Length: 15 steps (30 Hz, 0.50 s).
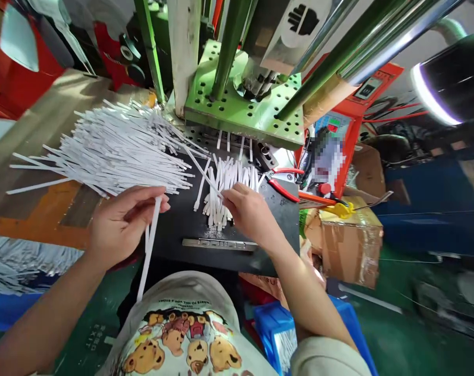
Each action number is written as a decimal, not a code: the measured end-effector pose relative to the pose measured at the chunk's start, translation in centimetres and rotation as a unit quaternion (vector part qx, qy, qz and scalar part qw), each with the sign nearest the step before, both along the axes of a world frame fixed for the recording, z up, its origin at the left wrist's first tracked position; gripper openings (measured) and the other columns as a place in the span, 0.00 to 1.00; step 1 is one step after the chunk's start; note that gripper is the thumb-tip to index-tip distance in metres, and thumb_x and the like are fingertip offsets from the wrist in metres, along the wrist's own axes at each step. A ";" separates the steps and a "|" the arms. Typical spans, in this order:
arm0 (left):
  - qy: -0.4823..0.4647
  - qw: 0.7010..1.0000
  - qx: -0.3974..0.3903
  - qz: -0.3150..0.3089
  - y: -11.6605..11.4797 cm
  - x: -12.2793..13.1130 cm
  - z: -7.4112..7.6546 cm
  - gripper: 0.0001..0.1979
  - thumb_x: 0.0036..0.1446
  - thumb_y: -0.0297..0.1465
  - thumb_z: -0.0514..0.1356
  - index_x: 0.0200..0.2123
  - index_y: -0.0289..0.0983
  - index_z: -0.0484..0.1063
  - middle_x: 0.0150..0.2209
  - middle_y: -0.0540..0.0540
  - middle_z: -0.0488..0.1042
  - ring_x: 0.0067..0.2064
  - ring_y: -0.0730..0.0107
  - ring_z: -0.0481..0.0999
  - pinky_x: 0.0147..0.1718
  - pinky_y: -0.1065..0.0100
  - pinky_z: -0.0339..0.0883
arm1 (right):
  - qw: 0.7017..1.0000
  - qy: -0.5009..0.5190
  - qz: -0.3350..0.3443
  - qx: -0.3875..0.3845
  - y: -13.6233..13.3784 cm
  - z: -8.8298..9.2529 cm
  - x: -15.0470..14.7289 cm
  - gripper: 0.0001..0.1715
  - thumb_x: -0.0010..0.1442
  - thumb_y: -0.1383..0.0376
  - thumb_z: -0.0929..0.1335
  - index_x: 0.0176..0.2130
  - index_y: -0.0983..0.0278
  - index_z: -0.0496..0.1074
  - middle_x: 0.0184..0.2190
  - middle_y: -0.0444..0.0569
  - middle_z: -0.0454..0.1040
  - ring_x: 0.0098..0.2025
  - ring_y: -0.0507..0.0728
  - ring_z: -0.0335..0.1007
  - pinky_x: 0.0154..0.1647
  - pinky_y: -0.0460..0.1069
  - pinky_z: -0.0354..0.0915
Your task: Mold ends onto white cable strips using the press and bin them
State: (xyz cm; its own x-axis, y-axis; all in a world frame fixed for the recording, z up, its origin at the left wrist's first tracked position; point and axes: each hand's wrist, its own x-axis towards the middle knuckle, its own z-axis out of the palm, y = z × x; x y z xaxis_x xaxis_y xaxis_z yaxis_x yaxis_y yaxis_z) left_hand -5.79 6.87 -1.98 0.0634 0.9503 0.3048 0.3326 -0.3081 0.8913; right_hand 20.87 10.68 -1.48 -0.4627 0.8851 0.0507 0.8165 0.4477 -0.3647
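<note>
My left hand (121, 222) is closed on a long white strip (149, 245) that hangs down toward my lap. It sits just below a big fanned pile of white strips (115, 149) on the bench. My right hand (246, 209) pinches another white strip (199, 167) that runs up and left from its fingertips. That hand rests over a small bundle of short white strips (224, 183) on the black plate (182, 224) under the green press (240, 107).
Red-handled pliers (281, 185) lie right of the bundle. A taped cardboard box (350, 243) stands at the right, with a blue bin (276, 329) of strips below it. An orange control box (338, 141) sits behind. More white strips (21, 261) lie at the lower left.
</note>
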 end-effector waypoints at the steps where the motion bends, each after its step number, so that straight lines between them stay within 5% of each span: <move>1: -0.012 1.000 -0.009 -0.011 -0.6 0.9 -0.6 0.13 0.61 0.26 0.63 0.48 0.43 0.76 0.40 0.50 0.76 0.38 0.73 0.78 0.38 0.72 0.75 | 0.998 0.055 -0.012 -0.019 -1.6 -0.1 1.3 0.09 0.68 0.70 0.64 0.36 0.64 0.73 0.32 0.48 0.72 0.31 0.54 0.68 0.32 0.47 0.57; 7: 0.108 0.977 0.123 -0.138 -3.3 6.4 -3.8 0.08 0.62 0.24 0.62 0.44 0.38 0.75 0.36 0.48 0.77 0.37 0.70 0.77 0.40 0.67 0.72 | 0.975 0.223 0.002 -0.005 -8.8 -3.2 4.2 0.03 0.64 0.65 0.70 0.37 0.62 0.73 0.36 0.48 0.78 0.37 0.55 0.74 0.38 0.48 0.67; 15: 0.149 0.967 0.116 -0.173 -3.8 8.8 -4.8 0.04 0.62 0.22 0.60 0.40 0.35 0.72 0.37 0.47 0.78 0.40 0.68 0.77 0.43 0.65 0.67 | 0.967 0.248 0.002 0.063 -10.0 -5.6 3.4 0.05 0.62 0.70 0.72 0.38 0.63 0.71 0.36 0.51 0.77 0.38 0.56 0.72 0.39 0.51 0.70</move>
